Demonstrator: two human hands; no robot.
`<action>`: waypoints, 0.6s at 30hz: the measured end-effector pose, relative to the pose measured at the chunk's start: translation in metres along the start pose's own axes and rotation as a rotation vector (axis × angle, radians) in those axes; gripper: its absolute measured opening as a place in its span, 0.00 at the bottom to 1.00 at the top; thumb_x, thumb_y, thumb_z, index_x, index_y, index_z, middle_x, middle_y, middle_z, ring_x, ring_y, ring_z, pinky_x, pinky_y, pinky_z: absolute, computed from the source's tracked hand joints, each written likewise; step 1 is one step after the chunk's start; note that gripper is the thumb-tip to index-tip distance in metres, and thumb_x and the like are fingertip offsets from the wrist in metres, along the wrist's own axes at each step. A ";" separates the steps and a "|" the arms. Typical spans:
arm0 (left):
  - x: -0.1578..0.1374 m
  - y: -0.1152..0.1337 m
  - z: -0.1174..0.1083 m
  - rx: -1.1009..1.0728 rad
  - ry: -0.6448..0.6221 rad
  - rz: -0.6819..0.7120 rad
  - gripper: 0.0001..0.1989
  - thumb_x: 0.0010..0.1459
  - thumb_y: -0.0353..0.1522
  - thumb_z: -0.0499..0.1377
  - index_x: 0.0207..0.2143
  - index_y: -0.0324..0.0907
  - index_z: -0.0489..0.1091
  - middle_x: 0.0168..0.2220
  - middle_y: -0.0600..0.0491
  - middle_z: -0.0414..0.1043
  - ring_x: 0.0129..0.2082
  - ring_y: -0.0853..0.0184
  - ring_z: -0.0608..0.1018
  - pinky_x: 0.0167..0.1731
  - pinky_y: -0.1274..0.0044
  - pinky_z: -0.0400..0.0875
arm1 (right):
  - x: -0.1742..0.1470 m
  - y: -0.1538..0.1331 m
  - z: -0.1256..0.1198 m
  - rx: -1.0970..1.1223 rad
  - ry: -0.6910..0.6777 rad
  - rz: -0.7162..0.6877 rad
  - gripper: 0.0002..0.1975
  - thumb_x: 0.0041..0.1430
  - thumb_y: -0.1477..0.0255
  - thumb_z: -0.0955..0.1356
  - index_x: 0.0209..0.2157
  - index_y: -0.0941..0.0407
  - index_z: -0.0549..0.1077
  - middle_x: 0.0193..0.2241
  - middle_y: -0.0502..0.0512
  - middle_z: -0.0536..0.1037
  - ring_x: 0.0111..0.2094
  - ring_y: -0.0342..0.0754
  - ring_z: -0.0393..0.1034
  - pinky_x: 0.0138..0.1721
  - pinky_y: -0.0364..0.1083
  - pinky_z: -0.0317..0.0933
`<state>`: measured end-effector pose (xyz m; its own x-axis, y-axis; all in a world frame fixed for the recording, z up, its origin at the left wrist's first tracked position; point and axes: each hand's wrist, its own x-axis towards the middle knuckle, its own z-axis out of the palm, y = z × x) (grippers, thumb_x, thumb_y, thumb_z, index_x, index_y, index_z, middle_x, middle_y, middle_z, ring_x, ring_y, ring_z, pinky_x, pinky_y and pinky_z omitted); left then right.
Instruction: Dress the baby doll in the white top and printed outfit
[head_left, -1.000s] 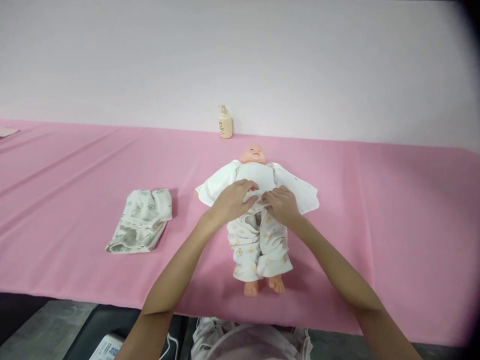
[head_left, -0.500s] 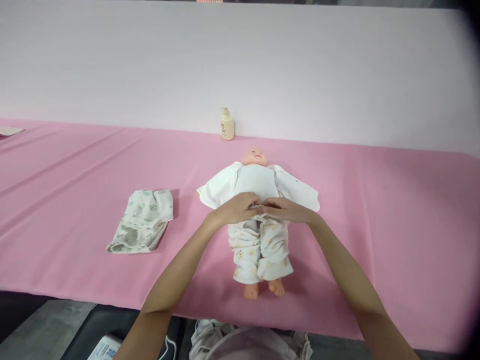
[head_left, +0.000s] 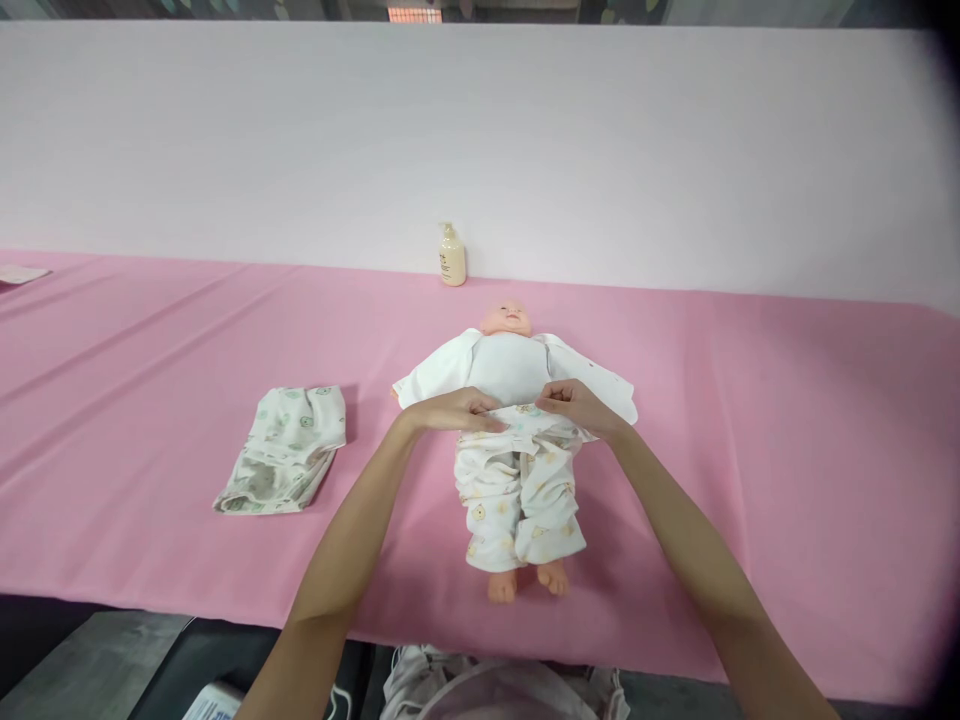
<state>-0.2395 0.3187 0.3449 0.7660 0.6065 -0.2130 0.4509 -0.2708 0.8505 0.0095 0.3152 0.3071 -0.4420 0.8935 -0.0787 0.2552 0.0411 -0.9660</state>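
Observation:
A baby doll lies on its back, head toward the wall and bare feet toward me. It wears a white long-sleeved top and white baby pants with small yellowish prints, bunched along the legs. At the waist, my left hand grips the left side of the waistband between thumb and fingers. My right hand pinches the waistband on the other side, its fingertips close together. Between the hands the front of the waistband lies across the lower belly.
Folded white cloth clothing with green prints lies to the left on the pink table cover. A cream pump bottle stands against the white wall. At the far left edge is a flat pale item.
My hands have moved apart from the middle of the waist, one to each side. The front waistband now shows between them, higher on the belly. The view has tipped slightly upward.

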 end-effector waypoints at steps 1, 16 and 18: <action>-0.002 -0.006 -0.005 -0.016 -0.022 -0.009 0.21 0.51 0.47 0.58 0.20 0.40 0.60 0.19 0.58 0.50 0.20 0.74 0.54 0.21 0.77 0.47 | 0.002 0.005 -0.003 -0.039 0.017 0.010 0.20 0.48 0.56 0.71 0.24 0.59 0.68 0.18 0.45 0.59 0.20 0.38 0.48 0.22 0.42 0.40; 0.026 -0.062 -0.018 0.142 0.627 0.018 0.18 0.58 0.43 0.51 0.22 0.40 0.60 0.21 0.57 0.56 0.24 0.71 0.61 0.29 0.77 0.57 | 0.026 0.037 -0.007 -0.243 0.482 -0.136 0.18 0.52 0.55 0.67 0.24 0.57 0.67 0.24 0.50 0.66 0.28 0.45 0.59 0.30 0.44 0.53; 0.032 -0.061 -0.012 0.340 0.750 0.052 0.17 0.60 0.42 0.49 0.23 0.40 0.58 0.24 0.56 0.57 0.27 0.70 0.63 0.33 0.76 0.59 | 0.031 0.040 -0.004 -0.292 0.541 -0.163 0.18 0.53 0.55 0.66 0.24 0.57 0.66 0.27 0.52 0.68 0.33 0.47 0.61 0.35 0.45 0.55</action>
<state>-0.2481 0.3641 0.2916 0.3345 0.8924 0.3028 0.6299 -0.4507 0.6325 0.0100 0.3464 0.2667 -0.0175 0.9618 0.2731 0.4791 0.2478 -0.8420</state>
